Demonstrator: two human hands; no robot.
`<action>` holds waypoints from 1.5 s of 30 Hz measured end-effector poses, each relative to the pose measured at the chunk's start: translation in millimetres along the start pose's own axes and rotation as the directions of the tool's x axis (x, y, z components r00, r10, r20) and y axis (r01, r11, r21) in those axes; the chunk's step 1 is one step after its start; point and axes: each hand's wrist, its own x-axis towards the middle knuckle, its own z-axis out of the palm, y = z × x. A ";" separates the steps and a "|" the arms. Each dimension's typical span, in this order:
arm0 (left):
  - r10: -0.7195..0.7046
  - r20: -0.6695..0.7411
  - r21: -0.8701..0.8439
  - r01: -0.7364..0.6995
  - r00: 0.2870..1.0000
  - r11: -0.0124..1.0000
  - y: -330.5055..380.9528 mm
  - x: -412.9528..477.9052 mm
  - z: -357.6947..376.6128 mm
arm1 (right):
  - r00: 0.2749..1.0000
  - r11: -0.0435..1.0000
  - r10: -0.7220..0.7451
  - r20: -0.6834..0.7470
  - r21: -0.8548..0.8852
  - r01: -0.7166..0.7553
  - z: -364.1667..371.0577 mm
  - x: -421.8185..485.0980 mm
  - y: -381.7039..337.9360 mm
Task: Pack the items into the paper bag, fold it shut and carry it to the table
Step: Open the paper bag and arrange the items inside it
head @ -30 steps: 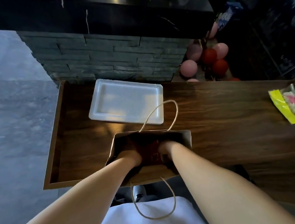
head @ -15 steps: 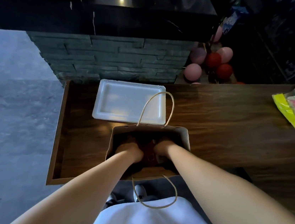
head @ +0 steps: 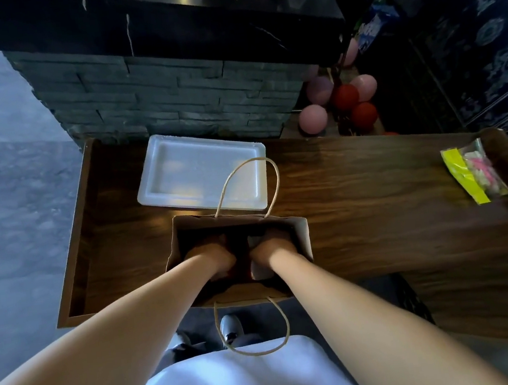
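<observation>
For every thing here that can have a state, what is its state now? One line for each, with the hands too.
Paper bag: upright on the wooden counter, mouth open, not folded.
Far handle: standing up.
Near handle: hanging down toward the person.
Left hand: inside the bag, grip hidden.
Right hand: inside the bag, grip hidden.
White foam tray: empty, flat behind the bag.
Clear packet: lying at the counter's right end, unpacked.

Head view: looked steeply down from above, close over the wooden counter point(head: 374, 196) and forearms.
Shared views: only one.
</observation>
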 end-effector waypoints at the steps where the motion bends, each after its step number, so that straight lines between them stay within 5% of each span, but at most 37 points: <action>1: 0.008 0.001 0.005 -0.008 1.000 1.000 -0.5 0.7 0.4 | 1.000 0.999 0.006 -0.007 0.034 -0.006 0.5 0.8 0.7; 7: 0.043 0.010 0.012 -0.043 0.999 0.999 5.3 2.0 0.1 | 0.999 0.997 -0.029 -0.045 0.074 0.032 7.2 2.3 -4.6; 12: -0.005 0.012 -0.255 0.008 1.000 0.967 2.1 9.4 -2.2 | 0.999 0.980 0.039 0.018 0.197 -0.041 -0.7 3.5 -1.5; 17: -0.059 0.238 -0.714 0.215 0.970 0.667 -2.2 17.1 -2.5 | 0.990 0.910 0.060 0.125 0.401 -0.106 2.9 1.6 0.6; 23: -0.069 0.285 -0.692 0.255 0.956 0.676 -7.3 25.9 1.1 | 0.986 0.855 -0.015 0.167 0.513 -0.074 8.6 2.6 12.2; 27: -0.017 0.200 -0.512 0.119 0.980 0.851 1.1 24.5 5.4 | 0.966 0.921 -0.067 0.249 0.388 -0.036 12.7 5.8 14.1; 32: -0.116 0.092 -0.263 0.137 0.989 0.955 1.1 22.7 12.7 | 0.999 0.998 -0.039 -0.036 0.043 0.040 25.9 6.0 10.6; 36: -0.143 0.112 -0.369 0.175 0.983 0.913 -5.4 24.8 13.0 | 1.000 0.998 0.004 -0.014 0.056 -0.004 27.4 11.5 13.1; 41: -0.145 0.057 -0.563 0.152 0.988 0.812 -7.7 24.1 15.7 | 0.990 0.936 0.047 0.132 0.341 -0.090 22.9 18.6 9.6; 45: -0.257 -0.001 -0.788 0.158 0.966 0.595 -6.5 22.5 14.2 | 0.960 0.913 0.024 0.277 0.385 -0.134 18.0 21.8 -3.9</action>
